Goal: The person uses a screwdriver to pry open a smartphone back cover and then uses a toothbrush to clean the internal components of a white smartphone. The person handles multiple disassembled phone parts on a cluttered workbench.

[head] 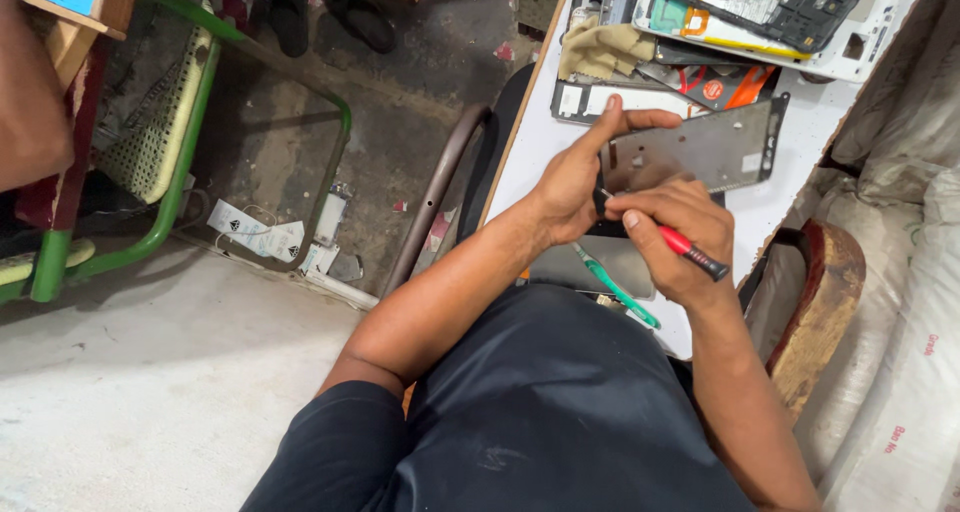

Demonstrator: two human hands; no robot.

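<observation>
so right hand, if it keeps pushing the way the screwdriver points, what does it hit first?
The right hand aims the red-handled screwdriver up-left. Its tip is already at the near end of the grey metal frame held by the left hand, so the frame comes first; actual contact is hard to judge.

Position: worn on the person's head, above the lap.
Direction: steeply downward, slightly forward.
Nearness: close over the white worktable (pixel 800 132).
Shared area: single view only.
</observation>
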